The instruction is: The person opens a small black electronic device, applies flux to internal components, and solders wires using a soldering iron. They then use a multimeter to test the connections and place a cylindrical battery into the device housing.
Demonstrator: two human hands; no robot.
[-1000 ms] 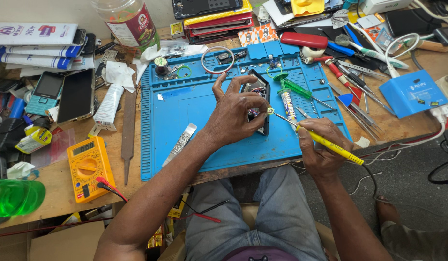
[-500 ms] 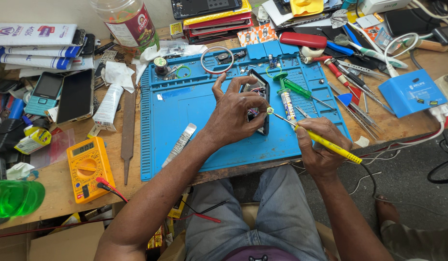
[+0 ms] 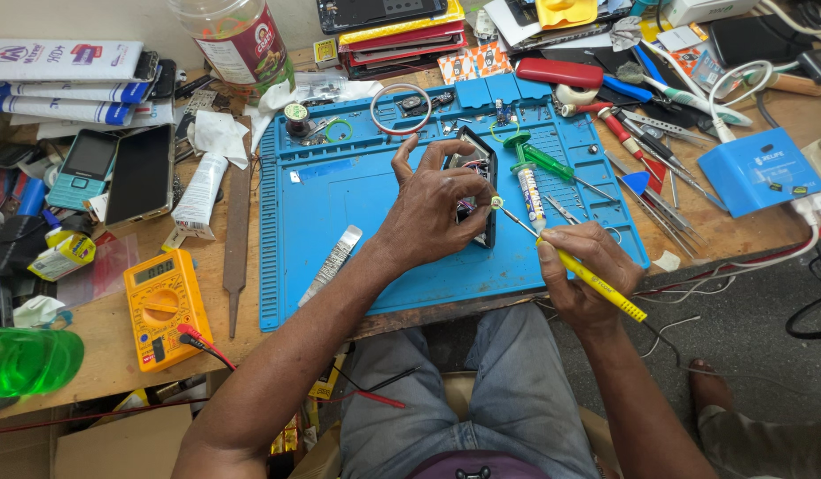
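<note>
Nothing has shifted: my left hand (image 3: 433, 213) still pinches the opened phone (image 3: 478, 182), wiring exposed; my right hand (image 3: 583, 275) grips the yellow soldering iron (image 3: 570, 263) beside it.

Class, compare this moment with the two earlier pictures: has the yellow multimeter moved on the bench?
No. The yellow multimeter lies where it did, just left of the blue mat's lower left corner, red probe lead at its lower end.
</note>
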